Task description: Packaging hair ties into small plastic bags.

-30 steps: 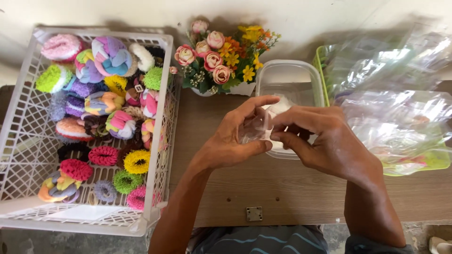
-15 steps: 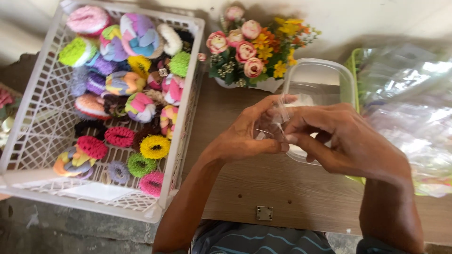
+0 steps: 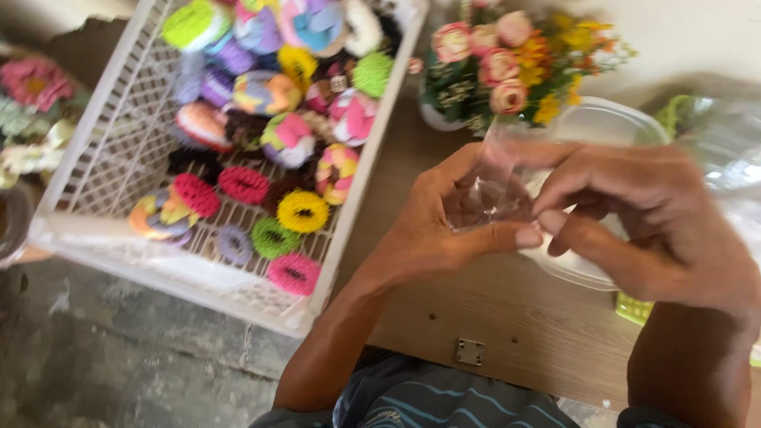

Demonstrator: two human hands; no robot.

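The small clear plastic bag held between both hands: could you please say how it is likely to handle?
The clear plastic bag looks thin and crumpled between the left hand and right hand, so it is probably floppy and very light. Its glossy film may be slippery, so pinching with fingers seems wise.

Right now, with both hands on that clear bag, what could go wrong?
1. The small clear bag is pinched only at fingertips between left hand and right hand; being thin and slick-looking, it could slip.
2. The clear tub sits right under the hands and could get knocked.
3. The white basket of hair ties overhangs the table edge and may tip.
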